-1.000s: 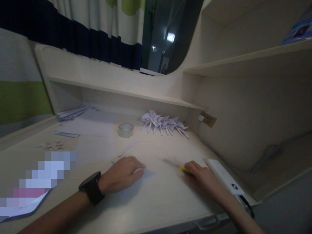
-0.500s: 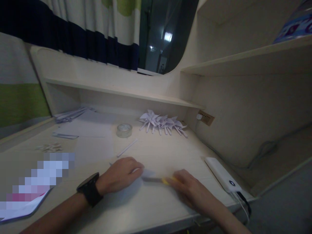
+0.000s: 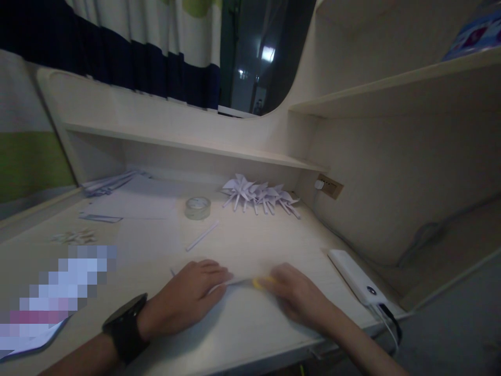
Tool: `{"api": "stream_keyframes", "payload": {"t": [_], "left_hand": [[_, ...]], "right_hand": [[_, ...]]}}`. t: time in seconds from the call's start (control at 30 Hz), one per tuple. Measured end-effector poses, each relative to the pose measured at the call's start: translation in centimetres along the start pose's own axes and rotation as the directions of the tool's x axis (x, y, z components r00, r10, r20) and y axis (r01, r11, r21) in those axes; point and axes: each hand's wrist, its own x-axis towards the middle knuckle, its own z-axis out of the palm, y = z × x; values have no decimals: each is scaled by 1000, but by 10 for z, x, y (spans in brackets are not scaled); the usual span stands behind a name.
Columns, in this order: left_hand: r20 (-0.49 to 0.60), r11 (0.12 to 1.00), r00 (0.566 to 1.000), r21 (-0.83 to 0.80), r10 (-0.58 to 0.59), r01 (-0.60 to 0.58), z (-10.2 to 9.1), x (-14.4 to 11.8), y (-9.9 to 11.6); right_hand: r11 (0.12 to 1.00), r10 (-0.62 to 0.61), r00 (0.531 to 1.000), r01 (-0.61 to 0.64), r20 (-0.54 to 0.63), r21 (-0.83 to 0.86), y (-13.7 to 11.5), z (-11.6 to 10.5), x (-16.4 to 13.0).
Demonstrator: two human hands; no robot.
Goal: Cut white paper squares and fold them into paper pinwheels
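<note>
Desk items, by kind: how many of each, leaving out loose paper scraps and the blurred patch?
Yellow-handled knife, in right hand: 1
Paper sheet under left hand: 1
Tape roll: 1
Power bank: 1
Rolled paper stick: 1
Pile of paper pinwheels: 1
Total: 6

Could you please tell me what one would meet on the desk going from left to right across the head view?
Loose white sheets → tape roll → left hand → yellow-handled knife → right hand → white power bank.
</note>
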Motion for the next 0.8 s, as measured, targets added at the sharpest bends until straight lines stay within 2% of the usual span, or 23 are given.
{"api": "stream_keyframes", "payload": {"t": [0.37,0.6,0.8], "left_hand": [[23,992,998,119,-53,50,13,-20,9],[14,990,1000,140,-21,19,24,-29,5],[-50,985,999,168,-19,27,31,-29,1]], "right_hand": [[999,-34,997,34,70,2,-8,-8,1],[999,-52,996,53,68,-12,-4,-11,1],[998,-68,995,67,73,19,-1,-11,1]]}}
